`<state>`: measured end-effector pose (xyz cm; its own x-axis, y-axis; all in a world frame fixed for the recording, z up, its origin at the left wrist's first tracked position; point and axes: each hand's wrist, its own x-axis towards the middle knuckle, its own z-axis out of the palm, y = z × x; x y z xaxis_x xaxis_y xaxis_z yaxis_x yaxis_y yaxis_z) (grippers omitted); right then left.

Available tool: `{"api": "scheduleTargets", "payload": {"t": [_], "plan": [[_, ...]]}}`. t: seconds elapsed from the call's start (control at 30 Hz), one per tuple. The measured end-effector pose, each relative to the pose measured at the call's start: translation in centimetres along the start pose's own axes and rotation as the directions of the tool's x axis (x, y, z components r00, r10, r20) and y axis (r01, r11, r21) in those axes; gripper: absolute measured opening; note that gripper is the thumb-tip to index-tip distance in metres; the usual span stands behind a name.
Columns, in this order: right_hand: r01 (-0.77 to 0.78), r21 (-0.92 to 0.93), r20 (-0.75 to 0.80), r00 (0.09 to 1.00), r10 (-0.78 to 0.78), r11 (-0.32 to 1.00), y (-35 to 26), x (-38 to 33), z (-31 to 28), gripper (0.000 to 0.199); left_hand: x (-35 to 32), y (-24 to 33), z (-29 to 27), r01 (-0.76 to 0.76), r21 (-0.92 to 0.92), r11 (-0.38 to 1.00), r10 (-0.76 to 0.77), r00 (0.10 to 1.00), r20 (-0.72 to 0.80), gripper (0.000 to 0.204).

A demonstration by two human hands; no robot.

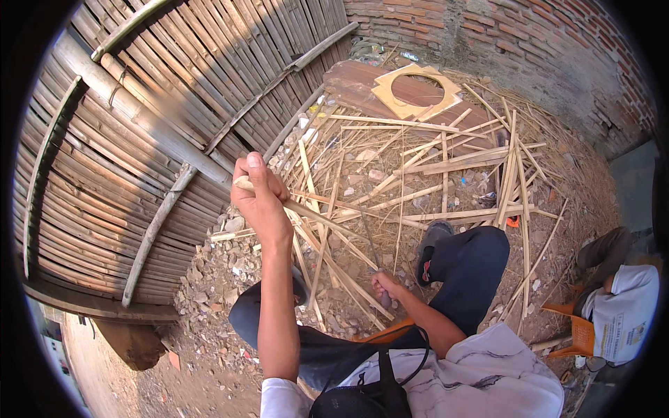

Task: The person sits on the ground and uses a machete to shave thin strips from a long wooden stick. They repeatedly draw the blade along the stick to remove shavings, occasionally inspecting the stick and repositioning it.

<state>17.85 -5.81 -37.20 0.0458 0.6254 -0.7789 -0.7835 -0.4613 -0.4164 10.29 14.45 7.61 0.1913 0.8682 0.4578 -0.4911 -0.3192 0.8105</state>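
Observation:
My left hand (262, 196) is raised at the middle left, its fingers wrapped round a pale bamboo strip (317, 215). One end of the strip pokes out past the thumb; the rest slants down to the right, toward my other hand. Low in front of my body, my right hand (386, 285) is closed round the handle of a long, thin, dark-bladed knife (371, 242). The blade points up and away and passes close to the strip; whether they touch I cannot tell. Several cut bamboo strips (516, 177) lie crisscrossed on the ground beyond my hands.
A bamboo-slat wall (202, 76) leans along the left. At the back, a brown board (352, 87) carries a yellowish panel with a round hole (385, 95), before a brick wall (516, 35). Rubble (209, 279) covers the ground. Another person (624, 306) sits by an orange chair (582, 333) at right.

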Motion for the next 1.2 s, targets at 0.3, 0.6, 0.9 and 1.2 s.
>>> {"api": "scheduleTargets", "payload": {"t": [0.3,0.6,0.9,1.2], "plan": [[0.577,-0.564,0.202,0.79,-0.579,0.591,-5.7,-5.2,7.7,0.012,-2.0,8.5,-5.4,-0.044,-0.183,0.982,-0.013,0.953,-0.302,0.043],[0.387,-0.704,-0.208,0.689,-0.694,0.595,-7.6,-2.0,2.9,0.017,-6.8,25.6,-23.2,-0.355,-0.28,0.892,0.333,0.935,-0.124,0.048],[0.597,-0.8,0.278,0.46,-0.843,0.063,-14.2,-11.9,13.4,0.019,-8.2,23.8,-27.0,-0.416,-0.327,0.849,0.35,0.905,-0.242,0.05],[0.252,-0.648,-0.325,0.762,-0.56,0.719,-20.9,-2.2,-2.8,0.026,-13.6,33.9,-35.6,-0.607,-0.006,0.795,0.549,0.723,-0.42,0.055]]}}
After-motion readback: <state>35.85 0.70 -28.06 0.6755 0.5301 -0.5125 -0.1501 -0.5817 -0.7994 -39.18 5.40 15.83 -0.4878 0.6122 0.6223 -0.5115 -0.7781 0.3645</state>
